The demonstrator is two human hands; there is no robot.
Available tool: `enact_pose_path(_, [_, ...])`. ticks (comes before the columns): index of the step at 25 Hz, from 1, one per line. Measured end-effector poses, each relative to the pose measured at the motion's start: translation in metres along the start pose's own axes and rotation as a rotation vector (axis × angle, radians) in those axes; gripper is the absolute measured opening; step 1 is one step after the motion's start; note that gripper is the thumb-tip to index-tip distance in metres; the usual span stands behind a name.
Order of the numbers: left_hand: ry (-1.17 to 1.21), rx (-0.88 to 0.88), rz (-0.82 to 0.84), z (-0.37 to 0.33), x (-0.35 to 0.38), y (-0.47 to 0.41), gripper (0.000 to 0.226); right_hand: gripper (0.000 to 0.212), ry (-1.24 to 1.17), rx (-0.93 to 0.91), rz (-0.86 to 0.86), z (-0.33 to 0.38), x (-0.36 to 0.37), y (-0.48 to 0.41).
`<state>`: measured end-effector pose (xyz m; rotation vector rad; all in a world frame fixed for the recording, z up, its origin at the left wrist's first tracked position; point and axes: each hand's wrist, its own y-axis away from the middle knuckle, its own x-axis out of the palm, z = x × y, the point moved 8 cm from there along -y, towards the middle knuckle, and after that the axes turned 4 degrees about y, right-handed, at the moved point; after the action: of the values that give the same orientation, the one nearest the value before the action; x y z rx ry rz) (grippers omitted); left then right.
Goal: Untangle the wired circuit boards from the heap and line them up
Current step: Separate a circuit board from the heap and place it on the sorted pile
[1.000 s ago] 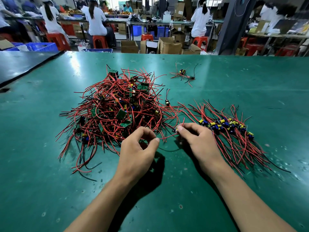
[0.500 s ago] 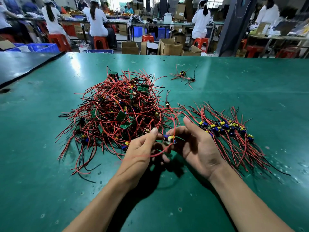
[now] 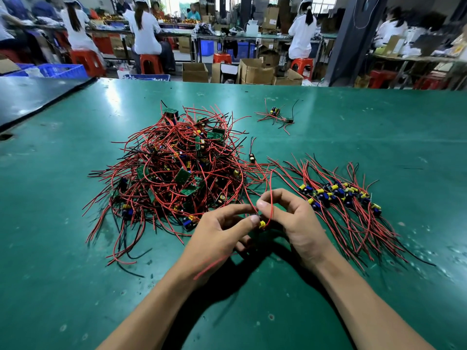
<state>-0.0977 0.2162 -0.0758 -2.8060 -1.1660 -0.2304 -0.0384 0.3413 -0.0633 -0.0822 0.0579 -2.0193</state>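
A tangled heap [image 3: 177, 170] of small green circuit boards with red and black wires lies on the green table [image 3: 379, 137], left of centre. To the right, a row of lined-up boards [image 3: 338, 195] lies with wires trailing toward me. Between them, just above the table, my left hand [image 3: 217, 238] and my right hand [image 3: 295, 223] hold one small board with a yellow capacitor [image 3: 262, 224]. My left hand pinches it at the fingertips. My right hand's thumb and fingers pinch its red wire [image 3: 271, 198], which loops upward.
A small separate board with wires [image 3: 275, 114] lies farther back on the table. One stray piece [image 3: 252, 157] lies beside the heap. A dark table [image 3: 30, 97] adjoins at the left. Beyond the far edge are cardboard boxes, red stools and seated people at benches.
The hands lifted one board out of the near edge of the heap and drew together over it. The right hand now pinches its red wire, which arcs upward.
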Motion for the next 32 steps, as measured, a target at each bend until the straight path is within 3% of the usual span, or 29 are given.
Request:
enact_pose_path(5, [-0.033, 0.029, 0.006, -0.001, 0.0, -0.001, 0.016, 0.011, 0.059, -0.018, 0.011, -0.003, -0.004, -0.003])
enact_pose_path(12, [-0.095, 0.033, 0.059, -0.005, 0.006, 0.001, 0.011, 0.02, -0.055, 0.155, 0.204, -0.013, 0.001, 0.001])
enact_pose_path(16, [-0.144, 0.006, 0.026, -0.003, 0.004, 0.0, 0.015, 0.026, -0.039, 0.143, 0.178, -0.015, -0.001, -0.001])
enact_pose_path(23, [-0.121, -0.002, 0.02, -0.004, 0.006, 0.002, 0.006, 0.02, -0.012, 0.119, 0.157, -0.017, -0.001, -0.002])
enact_pose_path(32, [-0.206, 0.0, -0.031, -0.006, 0.003, 0.001, 0.013, 0.012, -0.018, 0.13, 0.164, -0.019, -0.002, -0.005])
